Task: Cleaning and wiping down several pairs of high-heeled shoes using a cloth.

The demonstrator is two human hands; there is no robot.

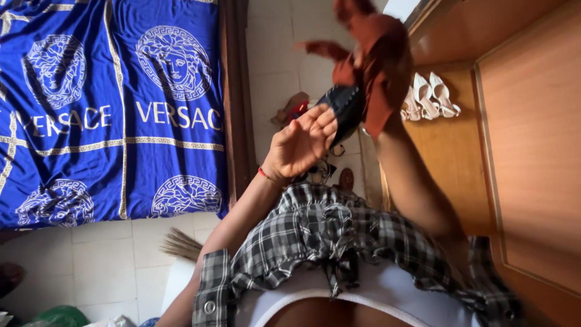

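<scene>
My left hand (299, 145) is raised palm up, its fingers under a dark flat sandal (346, 108) that it holds up in front of me. A thin red band circles that wrist. My right forearm reaches up to the sandal's right side. My right hand (380, 91) is wrapped in a rust-red cloth (378, 57) and pressed against the sandal's edge. The cloth is blurred and hides the fingers. A grey plaid shirt (315, 233) hangs open over my front.
A blue bedcover with a gold pattern (109, 109) fills the left. White heeled shoes (431, 95) stand on a wooden shelf (448, 151) at the right. Loose footwear (292, 109) lies on the white tiled floor, and a broom head (180, 245) lies beside my left arm.
</scene>
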